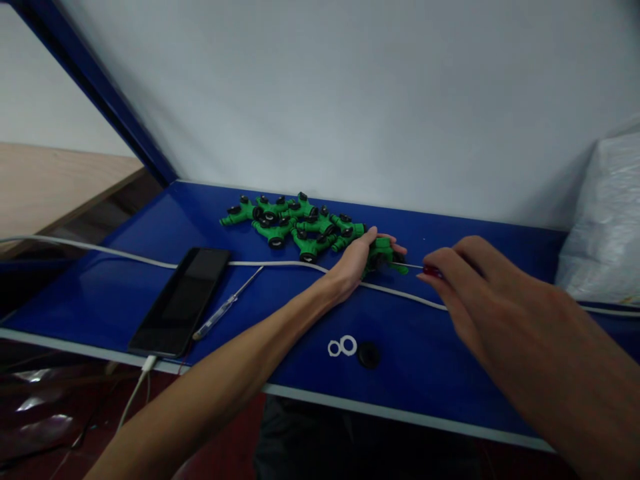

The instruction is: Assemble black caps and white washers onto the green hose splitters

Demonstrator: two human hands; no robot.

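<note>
My left hand point(357, 257) is closed around a green Y-shaped hose splitter point(383, 250) above the blue shelf. In my right hand point(475, 287) is a screwdriver point(431, 271) with a red handle. Its thin metal shaft points left and its tip meets the splitter; the exact contact spot is too small to make out. Two white rings point(349, 345) and a black ring-shaped part point(369, 355) lie on the shelf below my hands. Several more green splitters with black valve knobs point(277, 230) are grouped to the left of my left hand.
A black phone point(183, 300) lies on the left, plugged into a white cable point(149, 363). Beside it rests a clear-handled screwdriver point(227, 305). Another white cable point(280, 263) runs across the blue shelf point(300, 307). A plastic-wrapped bundle point(600, 220) stands at the right, against the wall.
</note>
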